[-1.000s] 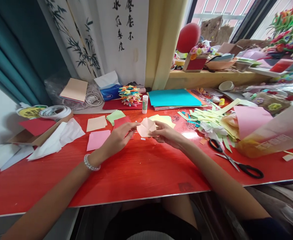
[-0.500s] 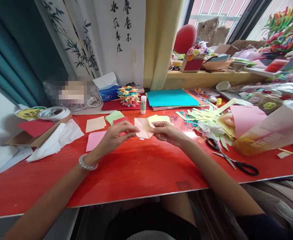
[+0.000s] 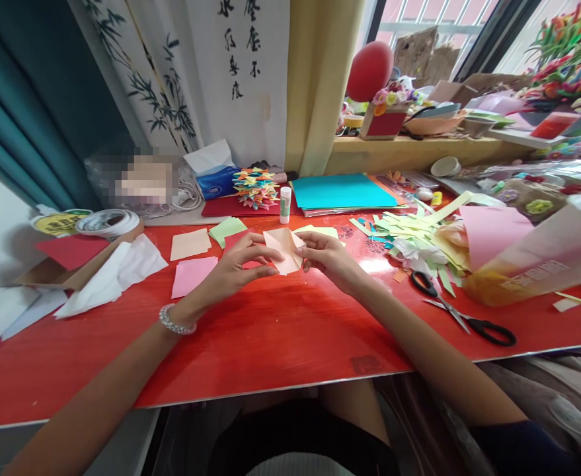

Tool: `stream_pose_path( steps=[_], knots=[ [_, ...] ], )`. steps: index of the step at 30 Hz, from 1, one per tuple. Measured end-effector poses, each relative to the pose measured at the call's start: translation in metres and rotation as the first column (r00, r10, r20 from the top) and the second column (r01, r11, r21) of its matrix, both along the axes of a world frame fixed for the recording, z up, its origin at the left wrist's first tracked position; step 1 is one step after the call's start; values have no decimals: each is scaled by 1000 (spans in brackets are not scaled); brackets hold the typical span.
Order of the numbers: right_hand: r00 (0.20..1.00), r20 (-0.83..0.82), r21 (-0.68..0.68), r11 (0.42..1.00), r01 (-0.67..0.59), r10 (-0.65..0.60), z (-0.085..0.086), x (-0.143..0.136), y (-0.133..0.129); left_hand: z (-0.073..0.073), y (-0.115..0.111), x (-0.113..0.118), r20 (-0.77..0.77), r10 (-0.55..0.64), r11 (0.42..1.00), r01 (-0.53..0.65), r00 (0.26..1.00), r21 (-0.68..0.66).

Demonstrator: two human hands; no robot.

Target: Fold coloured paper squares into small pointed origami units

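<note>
Creased peach paper (image 3: pixel 285 246) sits between both hands, above the red desk (image 3: pixel 270 344), in front of a glue stick (image 3: pixel 285 205). The right hand (image 3: pixel 327 254) pinches its right edge, covering that corner. The left hand (image 3: pixel 245 261) touches the left edge; whether it grips, I cannot tell. Red paper (image 3: pixel 233 242) and yellow paper (image 3: pixel 322 231) behind are partly hidden; back left, pixelation blurs something pale.

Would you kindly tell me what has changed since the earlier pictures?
The small creased peach paper has tilted. The left hand, pinching its left edge before, now spreads its fingers at that side; the right hand still grips the right edge. The white cylindrical glue stick and black-handled metal scissors stayed put.
</note>
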State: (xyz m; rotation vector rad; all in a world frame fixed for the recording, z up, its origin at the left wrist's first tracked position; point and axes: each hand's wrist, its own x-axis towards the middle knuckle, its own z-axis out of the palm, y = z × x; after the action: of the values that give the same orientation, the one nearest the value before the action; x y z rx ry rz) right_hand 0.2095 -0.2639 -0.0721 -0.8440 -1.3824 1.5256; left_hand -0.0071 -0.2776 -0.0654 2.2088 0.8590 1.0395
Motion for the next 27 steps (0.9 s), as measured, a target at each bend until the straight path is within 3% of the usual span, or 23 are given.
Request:
stream_pose_path(
  steps=[4,7,12,16,20,27],
  knots=[
    [993,71,98,991,87,-94,-2,-1,-1,-8,5,-5,-114,4,994,8,993,105],
    [994,-20,33,994,105,-104,-5,-1,1,-12,8,-7,-157,21,986,6,987,168],
    [992,-126,-115,993,-41,26,-4,-4,-2,-11,6,-2,-47,58,977,-47,997,210],
    [985,-153,-210,971,-117,86,-1,-9,-9,-10,6,2,97,138,990,-141,986,20],
    [973,-224,-219,970,-105,55,0,-13,-13,-12,6,5,145,175,966,-140,974,-219],
    [998,-62,-79,997,-12,7,-5,-19,-15,-10,-2,14,151,177,944,-124,972,-306]
  ],
)
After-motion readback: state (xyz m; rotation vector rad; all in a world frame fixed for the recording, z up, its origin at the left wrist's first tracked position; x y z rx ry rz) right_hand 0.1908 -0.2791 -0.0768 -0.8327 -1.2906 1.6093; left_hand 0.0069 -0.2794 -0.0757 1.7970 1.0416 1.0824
